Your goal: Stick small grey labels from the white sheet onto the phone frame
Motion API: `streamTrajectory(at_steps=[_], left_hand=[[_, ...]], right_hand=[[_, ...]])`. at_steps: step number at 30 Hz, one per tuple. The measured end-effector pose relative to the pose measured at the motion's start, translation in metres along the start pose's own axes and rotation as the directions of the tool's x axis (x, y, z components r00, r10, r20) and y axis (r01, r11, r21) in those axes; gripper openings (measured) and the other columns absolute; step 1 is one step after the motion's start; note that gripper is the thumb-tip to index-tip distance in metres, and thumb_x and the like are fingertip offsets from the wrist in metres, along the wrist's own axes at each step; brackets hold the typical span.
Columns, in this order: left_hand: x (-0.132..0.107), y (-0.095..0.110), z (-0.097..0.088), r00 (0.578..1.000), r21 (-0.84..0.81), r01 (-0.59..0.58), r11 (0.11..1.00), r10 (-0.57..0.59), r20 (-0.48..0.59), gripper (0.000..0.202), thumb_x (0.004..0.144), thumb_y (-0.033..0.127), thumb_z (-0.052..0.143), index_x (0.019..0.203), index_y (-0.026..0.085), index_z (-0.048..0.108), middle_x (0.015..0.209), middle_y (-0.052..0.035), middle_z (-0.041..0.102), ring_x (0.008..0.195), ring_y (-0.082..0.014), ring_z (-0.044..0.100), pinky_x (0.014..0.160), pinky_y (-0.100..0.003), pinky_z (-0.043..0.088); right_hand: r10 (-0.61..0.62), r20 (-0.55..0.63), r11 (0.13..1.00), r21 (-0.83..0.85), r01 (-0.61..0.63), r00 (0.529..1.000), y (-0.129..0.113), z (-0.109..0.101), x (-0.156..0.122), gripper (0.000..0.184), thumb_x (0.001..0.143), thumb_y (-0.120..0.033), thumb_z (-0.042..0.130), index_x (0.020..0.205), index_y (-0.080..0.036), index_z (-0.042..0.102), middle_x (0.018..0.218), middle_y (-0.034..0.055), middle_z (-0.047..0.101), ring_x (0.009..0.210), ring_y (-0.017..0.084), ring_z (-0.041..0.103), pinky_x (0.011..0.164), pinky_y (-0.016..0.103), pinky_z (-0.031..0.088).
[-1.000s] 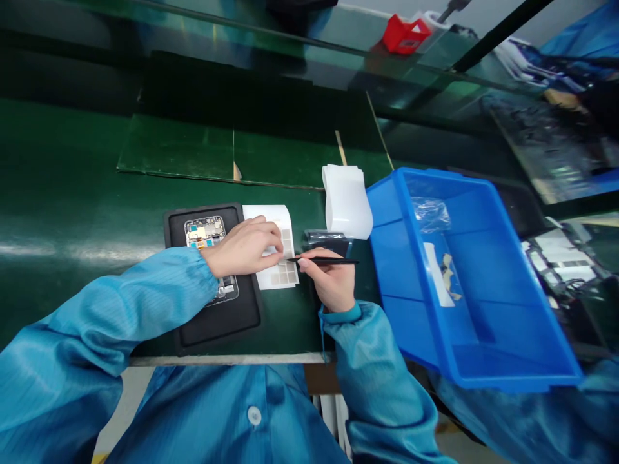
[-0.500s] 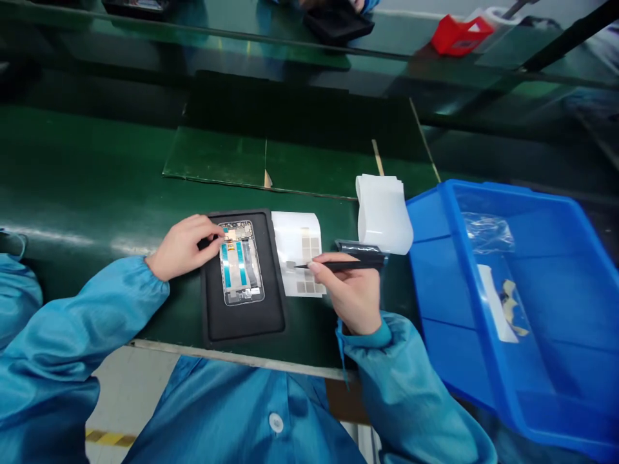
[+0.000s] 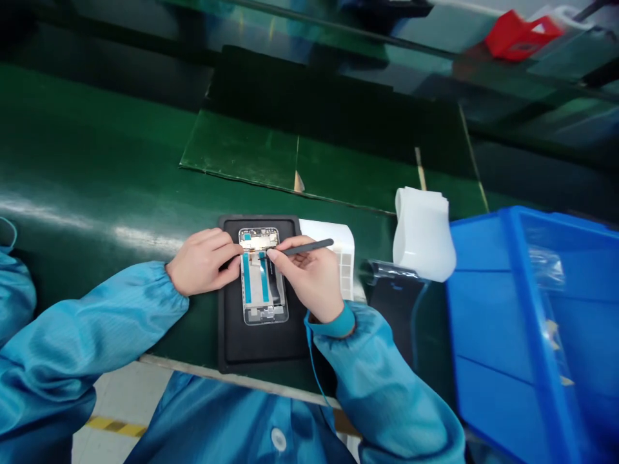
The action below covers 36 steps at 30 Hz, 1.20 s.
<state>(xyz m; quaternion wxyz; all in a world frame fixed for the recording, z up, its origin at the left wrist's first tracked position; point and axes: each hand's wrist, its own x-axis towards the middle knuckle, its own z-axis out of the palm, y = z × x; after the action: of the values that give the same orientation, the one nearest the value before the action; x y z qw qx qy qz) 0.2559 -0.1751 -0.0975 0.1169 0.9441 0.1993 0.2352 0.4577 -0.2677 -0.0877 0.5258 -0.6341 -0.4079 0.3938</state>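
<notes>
The opened phone (image 3: 256, 280) lies in the black tray (image 3: 251, 354) on the near part of the counter (image 3: 120, 180), its length running near to far. The left hand (image 3: 203, 262) is loosely curled, fingertips at the phone's left edge toward its far end. The right hand (image 3: 309, 277) closes pen-fashion on dark tweezers (image 3: 316, 245), their tips pointing left over the phone; at this size I cannot tell whether those tips, or the left fingertips, pinch anything. Right of the tray is a white sheet (image 3: 347, 248), partly behind the right hand. The phone looks light and stiff, probably slick along its frame, with its bare board (image 3: 258, 240) fragile; the long outer edges seem the safest hold, clear of the blue strips (image 3: 247, 277).
</notes>
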Motion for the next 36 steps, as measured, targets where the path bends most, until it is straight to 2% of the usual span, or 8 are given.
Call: streamTrajectory(at_steps=[6, 29, 36], left_hand=[[0.0028, 0.0019, 0.0007, 1.000, 0.008, -0.003, 1.000, 0.003, -0.002, 0.021, 0.094, 0.022, 0.049, 0.095, 0.016, 0.069, 0.078, -0.0052, 0.063, 0.071, -0.0184, 0.056, 0.066, -0.032, 0.047], [0.0027, 0.0026, 0.0016, 1.000, 0.029, 0.027, 0.999, -0.027, 0.013, 0.020, 0.093, 0.022, 0.049, 0.096, 0.018, 0.069, 0.079, -0.0049, 0.064, 0.073, -0.0184, 0.057, 0.067, -0.033, 0.047], [0.0025, 0.0021, 0.0015, 1.000, 0.029, 0.020, 0.999, -0.021, 0.022, 0.020, 0.093, 0.022, 0.049, 0.097, 0.018, 0.069, 0.079, -0.0047, 0.064, 0.073, -0.0183, 0.056, 0.067, -0.033, 0.047]], right_hand=[[0.016, -0.023, 0.996, -0.092, -0.018, 1.000, -0.0047, 0.0027, -0.0025, 0.021, 0.078, -0.035, 0.080, 0.082, -0.019, 0.068, 0.074, 0.0029, 0.071, 0.059, 0.016, 0.066, 0.054, 0.028, 0.056], [0.030, -0.029, 0.995, -0.091, -0.032, 0.999, -0.0040, 0.0057, -0.0011, 0.024, 0.077, -0.039, 0.082, 0.082, -0.019, 0.069, 0.068, 0.0028, 0.071, 0.056, 0.018, 0.068, 0.054, 0.029, 0.059], [0.016, -0.032, 0.994, -0.107, -0.019, 0.999, -0.0046, 0.0061, -0.0011, 0.021, 0.078, -0.036, 0.081, 0.082, -0.019, 0.069, 0.070, 0.0030, 0.072, 0.057, 0.018, 0.069, 0.055, 0.029, 0.060]])
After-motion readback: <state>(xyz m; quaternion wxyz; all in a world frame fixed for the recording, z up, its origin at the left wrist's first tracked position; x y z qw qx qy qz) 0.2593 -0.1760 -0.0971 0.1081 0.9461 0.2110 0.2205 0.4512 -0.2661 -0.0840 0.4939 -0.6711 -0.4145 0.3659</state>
